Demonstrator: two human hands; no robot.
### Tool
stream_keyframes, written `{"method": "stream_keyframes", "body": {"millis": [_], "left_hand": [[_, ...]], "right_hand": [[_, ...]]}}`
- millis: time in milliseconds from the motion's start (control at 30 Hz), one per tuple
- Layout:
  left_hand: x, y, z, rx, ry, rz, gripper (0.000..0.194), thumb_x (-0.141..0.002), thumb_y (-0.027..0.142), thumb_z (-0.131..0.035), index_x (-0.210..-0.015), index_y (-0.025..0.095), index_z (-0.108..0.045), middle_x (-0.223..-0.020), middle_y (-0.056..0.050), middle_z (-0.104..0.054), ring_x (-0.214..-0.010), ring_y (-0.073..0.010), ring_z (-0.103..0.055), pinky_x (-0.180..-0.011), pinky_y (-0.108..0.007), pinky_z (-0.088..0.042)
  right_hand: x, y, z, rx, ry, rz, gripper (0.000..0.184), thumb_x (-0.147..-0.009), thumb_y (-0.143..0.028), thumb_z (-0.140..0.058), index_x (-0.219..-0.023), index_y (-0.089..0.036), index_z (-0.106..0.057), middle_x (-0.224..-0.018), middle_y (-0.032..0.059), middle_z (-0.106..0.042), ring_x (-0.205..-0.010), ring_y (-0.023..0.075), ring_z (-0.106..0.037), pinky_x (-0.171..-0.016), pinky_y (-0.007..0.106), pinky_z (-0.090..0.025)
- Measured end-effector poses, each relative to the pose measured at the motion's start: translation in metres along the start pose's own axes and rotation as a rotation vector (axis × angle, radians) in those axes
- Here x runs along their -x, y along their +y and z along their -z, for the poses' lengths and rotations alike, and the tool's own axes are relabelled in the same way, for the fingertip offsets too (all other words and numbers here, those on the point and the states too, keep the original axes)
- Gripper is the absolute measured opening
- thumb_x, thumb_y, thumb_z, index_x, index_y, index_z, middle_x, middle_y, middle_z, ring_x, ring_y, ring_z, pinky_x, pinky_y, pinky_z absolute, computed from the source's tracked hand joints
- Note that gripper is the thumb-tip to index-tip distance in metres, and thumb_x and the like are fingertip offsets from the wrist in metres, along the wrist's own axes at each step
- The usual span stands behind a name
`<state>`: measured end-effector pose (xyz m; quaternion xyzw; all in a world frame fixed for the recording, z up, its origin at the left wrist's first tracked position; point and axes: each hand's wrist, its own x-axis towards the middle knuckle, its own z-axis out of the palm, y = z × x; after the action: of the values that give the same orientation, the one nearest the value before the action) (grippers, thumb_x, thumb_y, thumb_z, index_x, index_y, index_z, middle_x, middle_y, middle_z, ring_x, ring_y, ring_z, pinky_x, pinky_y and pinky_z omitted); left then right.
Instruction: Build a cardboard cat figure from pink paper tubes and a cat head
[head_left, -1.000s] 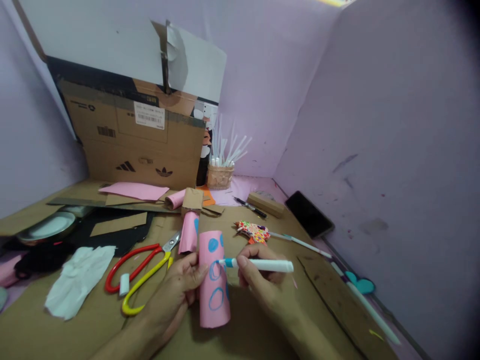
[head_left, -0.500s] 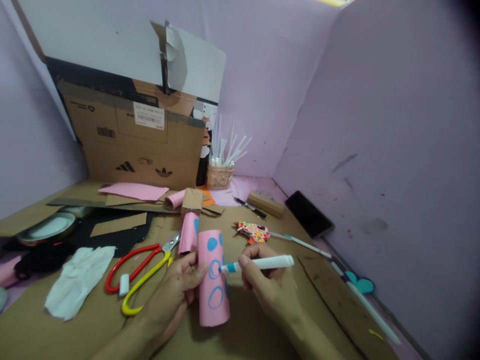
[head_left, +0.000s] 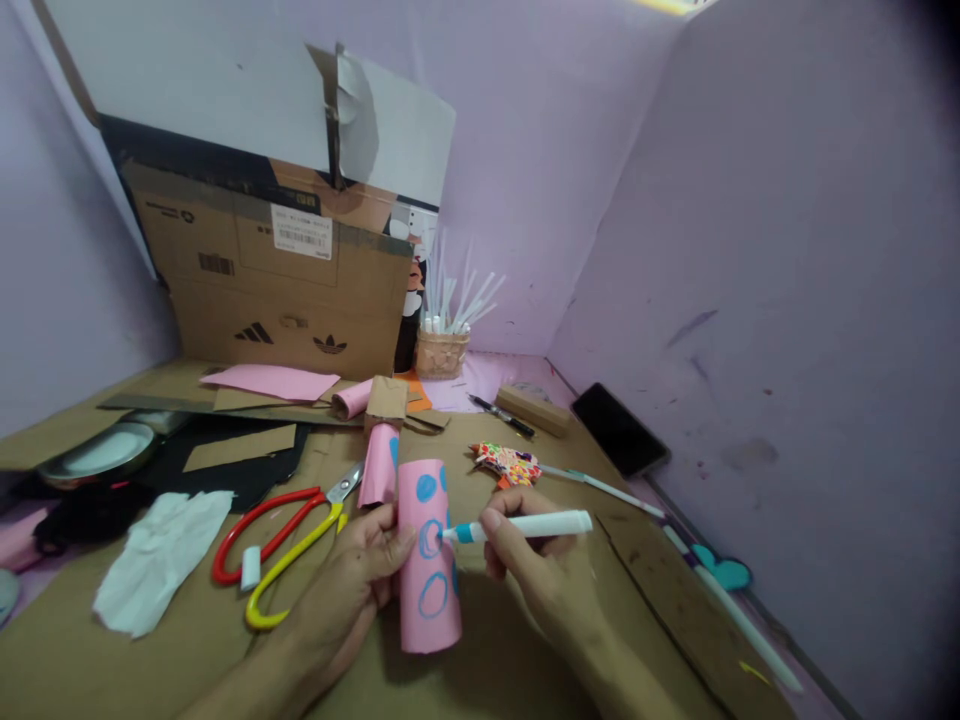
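A pink paper tube stands nearly upright, gripped along its left side by my left hand. Blue spots mark it: some are filled, and two facing me are circle outlines. My right hand is closed round a white marker, whose blue tip meets the middle circle. Just behind the tube lies a second pink tube with blue patches. Left of my left hand are scissors with red and yellow handles, and a small white marker cap rests by the red loop.
Beyond my right hand lies a patterned glue gun with its cable. A phone leans near the right wall. Crumpled white tissue is at left. A cardboard box and a basket of glue sticks stand behind.
The view shifts very slightly. Both hands keep their hold, and the marker tip stays on the middle circle, with little other visible change.
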<state>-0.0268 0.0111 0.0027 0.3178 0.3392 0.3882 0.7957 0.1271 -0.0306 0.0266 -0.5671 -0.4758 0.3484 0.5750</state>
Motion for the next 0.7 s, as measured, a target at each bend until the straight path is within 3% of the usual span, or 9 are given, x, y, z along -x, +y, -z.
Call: {"method": "stream_keyframes", "body": {"millis": [700], "left_hand": [[0.0014,0.0002,-0.0001,-0.017,-0.001,-0.005,0.031,-0.067,0.026,-0.076,-0.096,0.015,-0.068,-0.084,-0.006,-0.069,-0.075,-0.0162,-0.062,-0.072,-0.027,-0.049]], "right_hand": [[0.0022,0.0022,-0.0002,0.085,-0.035,0.043,0.024,-0.076,-0.037,-0.057,-0.062,-0.017,-0.056,-0.045,-0.0028,-0.052,-0.040,0.0094,-0.044,-0.042,0.021,-0.032]]}}
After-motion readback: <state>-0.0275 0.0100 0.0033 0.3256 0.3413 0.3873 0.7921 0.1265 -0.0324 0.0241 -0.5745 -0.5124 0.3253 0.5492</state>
